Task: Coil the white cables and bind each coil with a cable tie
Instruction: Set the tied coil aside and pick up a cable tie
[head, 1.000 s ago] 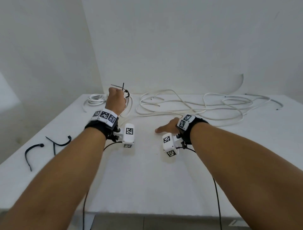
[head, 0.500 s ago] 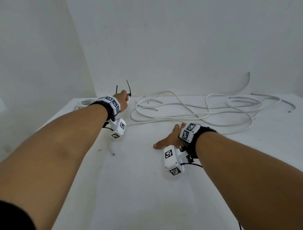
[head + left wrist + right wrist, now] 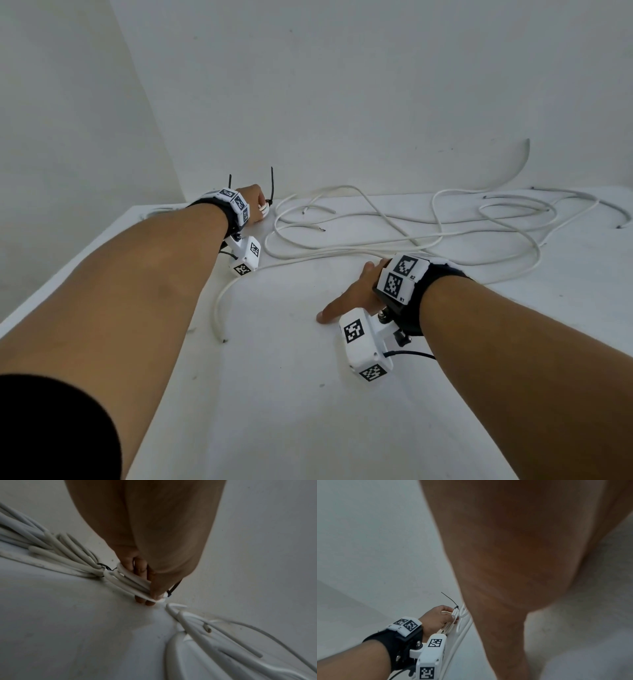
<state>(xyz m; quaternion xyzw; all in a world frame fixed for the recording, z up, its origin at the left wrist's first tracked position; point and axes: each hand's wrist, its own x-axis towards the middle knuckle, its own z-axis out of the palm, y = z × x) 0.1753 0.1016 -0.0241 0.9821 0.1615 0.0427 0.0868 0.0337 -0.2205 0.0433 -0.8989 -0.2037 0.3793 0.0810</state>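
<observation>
My left hand [image 3: 252, 202] reaches to the table's far left corner and grips a coil of white cable [image 3: 130, 580], fingers curled round its strands. A black cable tie [image 3: 173, 589] binds that coil, and its tail [image 3: 272, 184] sticks straight up. Just left of it lies a second bound coil [image 3: 51, 550] with its own black tie [image 3: 105, 566]. My right hand [image 3: 351, 297] lies flat on the table with the thumb stretched out, holding nothing. In the right wrist view its palm [image 3: 522, 547] fills the frame, with the left hand [image 3: 436, 616] beyond it.
A tangle of loose white cables [image 3: 411, 228] spreads over the back of the white table [image 3: 308, 411], to the right of the left hand. One cable end [image 3: 219, 308] curves toward me under the left forearm. Walls close off the back and left.
The left hand has carried the tied coil away from me toward the back left corner and lowered it to the table. The right hand has stayed flat on the table.
</observation>
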